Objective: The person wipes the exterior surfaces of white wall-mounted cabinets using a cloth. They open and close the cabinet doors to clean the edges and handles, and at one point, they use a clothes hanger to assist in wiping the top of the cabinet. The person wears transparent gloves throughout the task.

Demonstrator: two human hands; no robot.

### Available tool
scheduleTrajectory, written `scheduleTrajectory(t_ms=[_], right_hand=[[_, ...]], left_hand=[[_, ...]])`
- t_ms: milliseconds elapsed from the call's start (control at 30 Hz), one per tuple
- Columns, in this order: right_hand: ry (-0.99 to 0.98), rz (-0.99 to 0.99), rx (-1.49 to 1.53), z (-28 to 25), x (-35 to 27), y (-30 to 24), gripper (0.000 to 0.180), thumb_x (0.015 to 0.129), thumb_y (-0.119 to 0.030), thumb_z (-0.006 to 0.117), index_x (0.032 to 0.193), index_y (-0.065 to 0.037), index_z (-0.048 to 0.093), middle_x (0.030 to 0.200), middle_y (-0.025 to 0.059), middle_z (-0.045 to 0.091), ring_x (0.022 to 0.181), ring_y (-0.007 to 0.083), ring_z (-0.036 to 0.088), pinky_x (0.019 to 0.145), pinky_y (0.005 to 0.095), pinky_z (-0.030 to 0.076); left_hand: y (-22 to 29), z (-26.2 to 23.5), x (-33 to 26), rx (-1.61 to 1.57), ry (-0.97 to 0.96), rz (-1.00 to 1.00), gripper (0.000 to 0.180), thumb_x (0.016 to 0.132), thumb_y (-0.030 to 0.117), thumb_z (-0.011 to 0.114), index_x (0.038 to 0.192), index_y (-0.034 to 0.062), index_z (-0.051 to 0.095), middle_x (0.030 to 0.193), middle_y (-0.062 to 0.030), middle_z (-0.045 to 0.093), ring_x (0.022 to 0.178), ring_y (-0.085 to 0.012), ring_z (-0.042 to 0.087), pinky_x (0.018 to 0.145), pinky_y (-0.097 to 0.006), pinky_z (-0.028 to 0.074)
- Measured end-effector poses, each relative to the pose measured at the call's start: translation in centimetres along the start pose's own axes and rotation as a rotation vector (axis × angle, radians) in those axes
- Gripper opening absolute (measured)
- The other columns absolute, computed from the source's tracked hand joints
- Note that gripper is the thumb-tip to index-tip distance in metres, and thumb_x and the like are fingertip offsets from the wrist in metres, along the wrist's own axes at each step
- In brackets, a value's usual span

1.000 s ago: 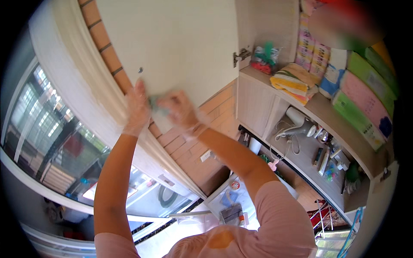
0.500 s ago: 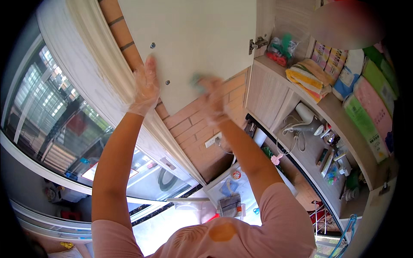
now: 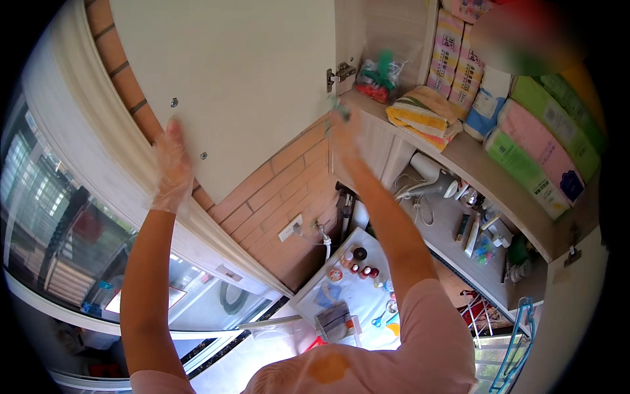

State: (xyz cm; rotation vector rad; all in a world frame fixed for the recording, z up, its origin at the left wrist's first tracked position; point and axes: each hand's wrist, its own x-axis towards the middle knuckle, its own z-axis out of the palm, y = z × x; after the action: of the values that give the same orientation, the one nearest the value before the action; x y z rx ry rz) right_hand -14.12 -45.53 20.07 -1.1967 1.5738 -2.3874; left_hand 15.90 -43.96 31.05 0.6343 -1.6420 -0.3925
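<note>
An open, cream-coloured cabinet door (image 3: 243,79) fills the upper middle. My left hand (image 3: 173,167), in a thin clear plastic glove, holds the door's left edge, near two small metal screws. My right hand (image 3: 346,134) is at the door's lower right corner, just below the metal hinge (image 3: 340,75). It is smeared by motion and grips a small green cloth or pad (image 3: 337,110); the exact kind is too blurred to tell. Both arms are raised and stretched out.
Cabinet shelves on the right hold a folded striped towel (image 3: 423,115), tissue packs (image 3: 535,144), a bag of colourful items (image 3: 379,77) and a hair dryer (image 3: 433,177). Below stands a white table (image 3: 354,305) with small bottles and scissors. A wall socket (image 3: 290,228) and sliding window (image 3: 59,197) are near.
My right hand has moved with the green cloth across the door toward its hinge-side corner. My left hand stays on the door edge. The whole view has shifted to the right.
</note>
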Motion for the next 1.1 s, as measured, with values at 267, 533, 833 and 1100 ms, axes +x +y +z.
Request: scheduleTrajectory(t_ms=[267, 533, 833, 1100], right_hand=[[-0.265, -0.035, -1.03, -0.6, 15.4, -2.3, 0.028, 0.082, -0.017, 0.048, 0.104, -0.008, 0.062, 0.11, 0.0179, 0.059, 0.1, 0.0344, 0.056, 0.087, 0.0383, 0.044], [-0.385, -0.437, -0.944, -0.6, 15.4, 0.9, 0.032, 0.079, -0.018, 0.053, 0.109, -0.009, 0.061, 0.105, 0.0196, 0.06, 0.1, 0.0339, 0.057, 0.087, 0.0401, 0.044], [-0.272, -0.406, -0.899, -1.0, 16.0, 1.0, 0.025, 0.076, -0.015, 0.057, 0.099, -0.008, 0.063, 0.094, 0.016, 0.063, 0.089, 0.0314, 0.059, 0.079, 0.0368, 0.046], [-0.57, -0.241, -0.775, 0.3, 11.4, -2.6, 0.021, 0.076, -0.017, 0.058, 0.095, -0.008, 0.064, 0.092, 0.0162, 0.063, 0.086, 0.0295, 0.06, 0.077, 0.0335, 0.045]], left_hand=[[0.6, -0.6, -0.5, 0.018, -0.045, -0.096, 0.069, 0.09, 0.06, 0.032, 0.094, -0.0046, 0.057, 0.075, -0.0096, 0.06, 0.069, -0.0154, 0.056, 0.061, -0.03, 0.045], [0.2, -0.6, -0.7, 0.078, 0.004, -0.105, 0.069, 0.09, 0.059, 0.032, 0.088, -0.0039, 0.058, 0.07, -0.0088, 0.059, 0.063, -0.0126, 0.055, 0.054, -0.027, 0.044], [-0.6, -1.9, 0.1, 0.055, -0.229, -0.198, 0.07, 0.087, 0.062, 0.036, 0.105, -0.0036, 0.052, 0.091, -0.0097, 0.054, 0.083, -0.0149, 0.051, 0.073, -0.028, 0.043], [-1.2, -1.5, -0.8, 0.065, -0.004, -0.096, 0.064, 0.091, 0.055, 0.033, 0.084, -0.0041, 0.056, 0.065, -0.0093, 0.053, 0.06, -0.0155, 0.048, 0.055, -0.031, 0.039]])
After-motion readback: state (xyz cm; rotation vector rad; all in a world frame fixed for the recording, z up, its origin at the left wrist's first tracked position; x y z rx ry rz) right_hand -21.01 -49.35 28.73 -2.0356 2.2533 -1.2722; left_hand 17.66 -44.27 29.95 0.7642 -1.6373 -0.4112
